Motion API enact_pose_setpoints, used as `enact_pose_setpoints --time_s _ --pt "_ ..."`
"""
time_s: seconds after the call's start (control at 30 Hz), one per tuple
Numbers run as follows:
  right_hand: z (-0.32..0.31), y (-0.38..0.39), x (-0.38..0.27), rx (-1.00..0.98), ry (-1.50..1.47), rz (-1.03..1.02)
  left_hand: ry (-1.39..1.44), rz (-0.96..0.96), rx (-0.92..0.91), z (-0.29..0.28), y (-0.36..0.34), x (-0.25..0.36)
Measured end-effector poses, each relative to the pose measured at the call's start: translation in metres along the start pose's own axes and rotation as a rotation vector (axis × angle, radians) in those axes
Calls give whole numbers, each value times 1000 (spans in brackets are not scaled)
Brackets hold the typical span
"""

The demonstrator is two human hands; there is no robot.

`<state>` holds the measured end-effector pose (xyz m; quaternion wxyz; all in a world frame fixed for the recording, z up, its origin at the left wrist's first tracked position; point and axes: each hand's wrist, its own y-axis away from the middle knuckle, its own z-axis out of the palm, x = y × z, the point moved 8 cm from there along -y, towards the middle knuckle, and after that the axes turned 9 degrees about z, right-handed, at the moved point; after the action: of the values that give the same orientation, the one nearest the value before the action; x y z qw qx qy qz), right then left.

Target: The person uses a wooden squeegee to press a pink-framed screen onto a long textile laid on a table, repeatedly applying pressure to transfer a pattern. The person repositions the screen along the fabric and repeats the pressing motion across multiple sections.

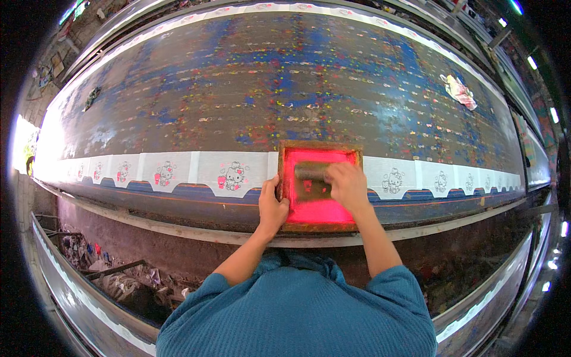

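Framed screen [321, 212] lies at the tabletop's [238, 130] near edge, its left side gripped by the left hand [273, 209]; the right hand [348, 183] clasps a dark squeegee [310, 171] over it. Cartoon figures mark the white strip [205, 163] beneath; beyond, a crumpled rag [459, 92] lies toward the right edge.

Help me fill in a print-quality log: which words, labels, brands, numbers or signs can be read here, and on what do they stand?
None can be read.
White pieces: line-drawn figures; any lettering is too small to read.
Wooden frame: no legible text.
Dark table: small coloured marks, too blurred to read.
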<state>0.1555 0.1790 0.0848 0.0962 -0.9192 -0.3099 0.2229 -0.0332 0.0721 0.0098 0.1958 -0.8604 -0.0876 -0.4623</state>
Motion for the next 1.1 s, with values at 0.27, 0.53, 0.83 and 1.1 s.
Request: enact_pose_setpoints --time_s 0.27,0.53,0.83,1.1 --pt "-23 95 -46 -7 -15 11 5 114 75 1 -2 -2" --pt "-45 112 15 146 -277 299 76 44 59 0 -1 -7" --pt "-13 151 108 202 -596 724 137 77 102 8 -5 26" --pt "-94 175 212 259 -528 641 217 98 143 132 4 79"
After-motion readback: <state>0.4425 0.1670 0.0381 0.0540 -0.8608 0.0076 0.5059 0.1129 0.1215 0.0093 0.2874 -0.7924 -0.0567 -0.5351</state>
